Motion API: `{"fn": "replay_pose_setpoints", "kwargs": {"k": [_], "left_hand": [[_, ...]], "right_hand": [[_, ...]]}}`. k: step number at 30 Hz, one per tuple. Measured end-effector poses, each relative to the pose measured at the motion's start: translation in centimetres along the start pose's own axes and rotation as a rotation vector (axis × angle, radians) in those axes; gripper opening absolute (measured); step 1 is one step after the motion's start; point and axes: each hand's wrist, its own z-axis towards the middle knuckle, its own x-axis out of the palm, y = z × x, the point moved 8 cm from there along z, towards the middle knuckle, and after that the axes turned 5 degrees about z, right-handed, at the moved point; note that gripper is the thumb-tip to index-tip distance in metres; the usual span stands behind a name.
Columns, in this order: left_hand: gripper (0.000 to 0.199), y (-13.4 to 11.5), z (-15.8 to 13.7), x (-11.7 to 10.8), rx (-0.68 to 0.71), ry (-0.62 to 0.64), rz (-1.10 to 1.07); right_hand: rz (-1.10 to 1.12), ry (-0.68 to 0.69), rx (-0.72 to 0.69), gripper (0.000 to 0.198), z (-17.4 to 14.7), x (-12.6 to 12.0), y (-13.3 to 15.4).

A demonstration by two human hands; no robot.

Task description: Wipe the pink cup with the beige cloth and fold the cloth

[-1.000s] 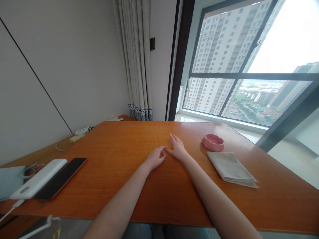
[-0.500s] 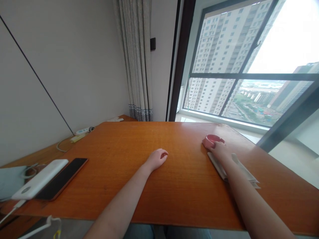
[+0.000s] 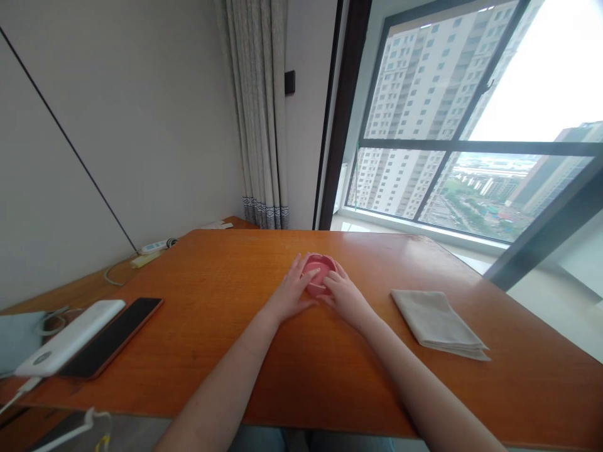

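Observation:
A pink ashtray, round with notches in its rim, is between my two hands at the middle of the table. My left hand holds its left side, the thumb over the rim and the fingers along the outside. On the other side, my right hand grips the rim, with fingers bent over into the bowl. Both hands hide parts of the ashtray's outer wall. To the right of my right forearm lies a folded grey cloth, touched by neither hand.
On the left of the wooden table lie a black-faced phone and a white power bank with a cable plugged in. A power strip sits beyond the left edge. A window stands behind on the right.
My right hand has brought the ashtray leftward from beside the cloth to the table's middle. My left hand has opened from a loose curl and taken hold of it. The cloth is uncovered.

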Motion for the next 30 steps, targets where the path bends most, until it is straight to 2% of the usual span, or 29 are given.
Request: {"fn": "replay_pose_setpoints", "kwargs": {"k": [3, 5, 7, 9, 11, 16, 19, 22, 26, 30], "left_hand": [[0.019, -0.3, 0.3, -0.5, 0.053, -0.033, 0.000], [0.016, -0.2, 0.7, -0.9, 0.057, -0.058, -0.002], [0.022, 0.9, 0.9, -1.9, -0.011, -0.116, 0.015], [0.029, 3.0, 0.4, -3.8, -0.126, -0.198, 0.066], [0.030, 6.0, -0.9, -6.1, -0.248, -0.270, 0.161], [0.033, 14.3, -6.7, -11.1, -0.519, -0.315, 0.480], [0.035, 17.8, -9.9, -13.0, -0.639, -0.291, 0.632], [0.039, 20.0, -12.1, -13.7, -0.702, -0.216, 0.734], [0.043, 22.0, -14.0, -13.4, -0.764, -0.098, 0.772], [0.045, 22.7, -14.9, -12.7, -0.772, -0.074, 0.780]], "right_hand": [[0.069, -0.038, -0.067, 0.010, -0.2, 0.1, 1.6], [0.121, -0.143, -0.054, 0.025, -0.7, -0.6, 1.5], [0.163, -0.281, 0.006, 0.046, -1.4, -1.5, 0.6], [0.190, -0.358, 0.076, 0.058, -2.1, -1.6, -0.5], [0.210, -0.347, 0.127, 0.061, -2.4, -0.9, -1.7], [0.285, -0.334, 0.226, 0.063, -2.5, 0.4, -4.2], [0.348, -0.343, 0.257, 0.066, -2.5, 0.6, -4.6], [0.380, -0.320, 0.269, 0.068, -2.6, 0.7, -4.4], [0.380, -0.282, 0.302, 0.067, -2.8, 0.8, -4.5], [0.347, -0.265, 0.305, 0.064, -2.5, 0.8, -4.5]]}}
